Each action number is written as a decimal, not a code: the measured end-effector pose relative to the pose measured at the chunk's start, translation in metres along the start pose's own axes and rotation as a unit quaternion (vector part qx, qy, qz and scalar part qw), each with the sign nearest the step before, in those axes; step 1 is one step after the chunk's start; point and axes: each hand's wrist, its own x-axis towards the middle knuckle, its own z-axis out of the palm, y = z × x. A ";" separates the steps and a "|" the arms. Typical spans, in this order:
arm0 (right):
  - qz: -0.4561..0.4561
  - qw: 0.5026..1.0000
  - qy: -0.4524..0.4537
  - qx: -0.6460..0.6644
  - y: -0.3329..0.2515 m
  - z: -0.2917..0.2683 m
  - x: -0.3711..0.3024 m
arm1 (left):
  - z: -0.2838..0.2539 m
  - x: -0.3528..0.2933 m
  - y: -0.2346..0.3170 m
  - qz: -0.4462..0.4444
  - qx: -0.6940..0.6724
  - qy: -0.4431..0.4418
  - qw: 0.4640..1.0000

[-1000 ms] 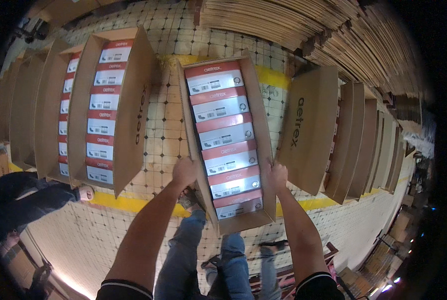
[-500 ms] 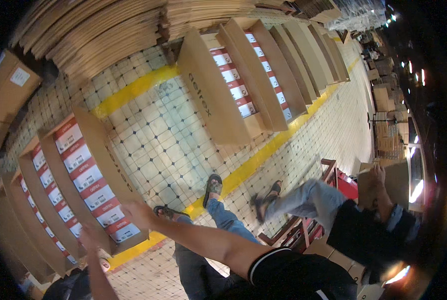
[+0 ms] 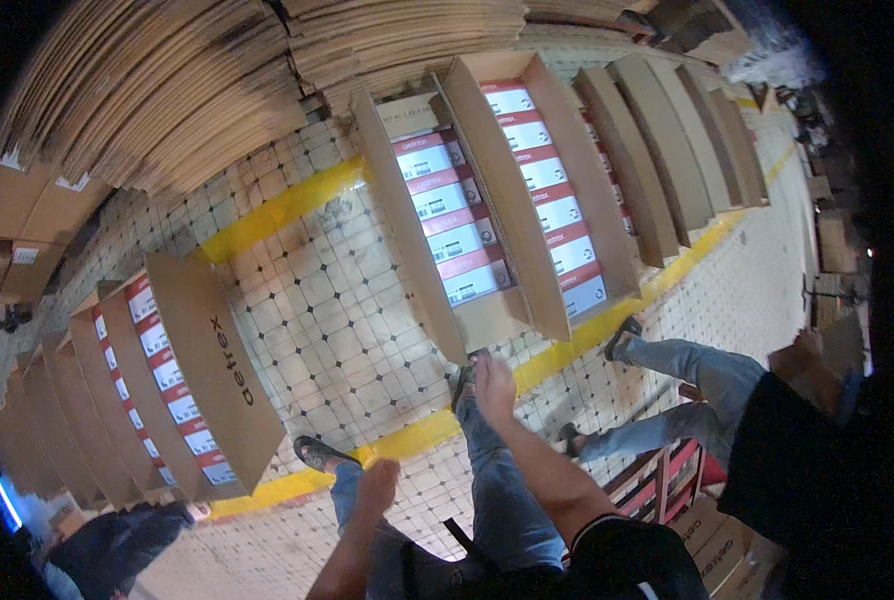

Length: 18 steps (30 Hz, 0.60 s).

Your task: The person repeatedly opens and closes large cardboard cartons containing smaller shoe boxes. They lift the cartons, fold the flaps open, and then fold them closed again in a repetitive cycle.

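Note:
In mid-air over the tiled floor, my left hand (image 3: 378,486) is held low in front of my legs, fingers curled in and nothing visible in them. My right hand (image 3: 494,385) reaches forward, smeared by motion, close to the near end of an open cardboard carton (image 3: 420,240); whether it touches the carton cannot be told. Red and white boxes (image 3: 457,235) stand in a line inside that carton. To my left, another open carton (image 3: 217,370) has its flap raised and holds similar boxes (image 3: 169,375).
Rows of open cartons extend on both sides, edged by yellow floor tape (image 3: 287,208). Flat cardboard stacks (image 3: 177,100) line the back. A person in jeans (image 3: 702,370) is close on my right beside a red metal cart (image 3: 657,480); another in dark clothing (image 3: 117,550) is lower left.
My view has swung right. Both hands have left the left-hand cartons and moved right, my right hand now near the right-hand row. The person on the right has stepped along beside me.

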 end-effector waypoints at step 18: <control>-0.118 0.889 -0.392 -0.205 0.041 -0.050 0.133 | -0.069 0.297 0.173 -0.173 -0.115 0.172 0.963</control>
